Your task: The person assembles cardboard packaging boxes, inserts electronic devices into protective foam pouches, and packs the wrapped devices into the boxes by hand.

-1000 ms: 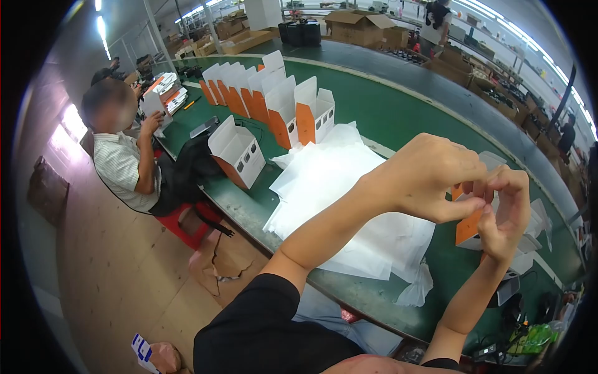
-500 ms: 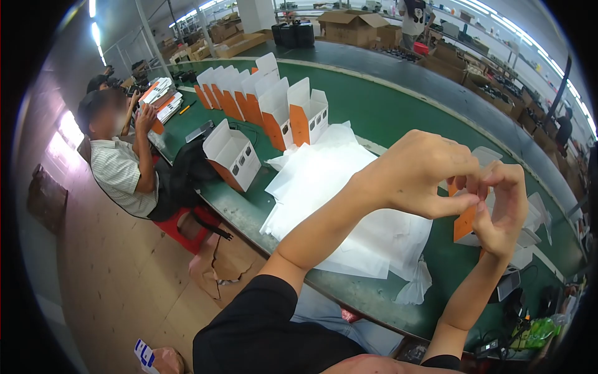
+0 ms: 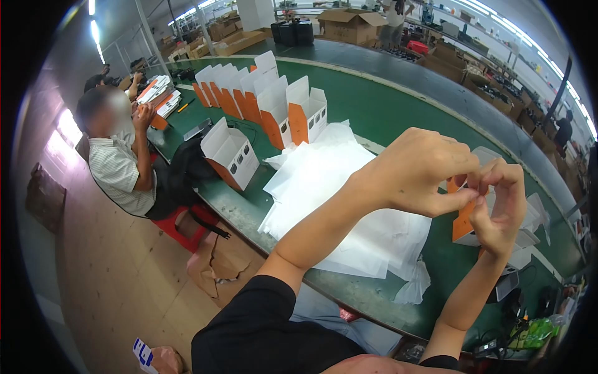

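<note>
My left hand [image 3: 433,171] is closed, its thumb and fingertips pinched together. Touching it, the fingertips of my right hand [image 3: 503,209] form a pinch too. Whatever lies between the fingers, if anything, is too small or hidden to make out. Behind and below the hands, partly covered by them, stands an orange and white box [image 3: 462,229] with raised flaps. Under my left forearm a pile of thin white sheets [image 3: 311,199] is spread over the green table [image 3: 249,215].
An open white and orange box [image 3: 232,156] stands left of the sheets, with a row of similar boxes [image 3: 274,115] behind. A seated co-worker [image 3: 121,159] handles something orange at the left. Cables and a green plastic bag [image 3: 541,333] lie at the right.
My hands keep almost the same pinched pose. The seated co-worker's head and hands have shifted slightly, and a person in the far background has moved left.
</note>
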`<act>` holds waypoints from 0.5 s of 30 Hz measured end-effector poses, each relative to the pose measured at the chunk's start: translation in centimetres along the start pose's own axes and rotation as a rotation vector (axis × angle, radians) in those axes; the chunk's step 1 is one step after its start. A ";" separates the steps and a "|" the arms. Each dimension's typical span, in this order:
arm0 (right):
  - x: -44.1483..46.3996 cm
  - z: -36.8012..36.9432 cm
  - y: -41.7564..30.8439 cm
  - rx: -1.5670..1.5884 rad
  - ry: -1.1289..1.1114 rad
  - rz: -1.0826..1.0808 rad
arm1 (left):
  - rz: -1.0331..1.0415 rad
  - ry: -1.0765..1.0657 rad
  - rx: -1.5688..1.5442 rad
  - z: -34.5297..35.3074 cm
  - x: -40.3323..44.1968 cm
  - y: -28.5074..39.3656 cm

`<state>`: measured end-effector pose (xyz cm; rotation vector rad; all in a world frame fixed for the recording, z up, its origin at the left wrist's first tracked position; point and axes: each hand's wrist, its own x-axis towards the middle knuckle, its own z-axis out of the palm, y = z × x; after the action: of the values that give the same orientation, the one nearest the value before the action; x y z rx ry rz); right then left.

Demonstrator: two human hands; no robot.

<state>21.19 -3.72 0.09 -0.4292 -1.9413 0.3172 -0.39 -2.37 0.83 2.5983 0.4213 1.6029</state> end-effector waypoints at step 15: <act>-0.2 0.3 -0.1 0.030 0.044 0.003 | 0.004 0.030 -0.029 0.1 -0.1 0.0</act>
<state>20.97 -3.93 -0.15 -0.4158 -1.8910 0.3362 -0.37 -2.39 0.75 2.5589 0.3925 1.6378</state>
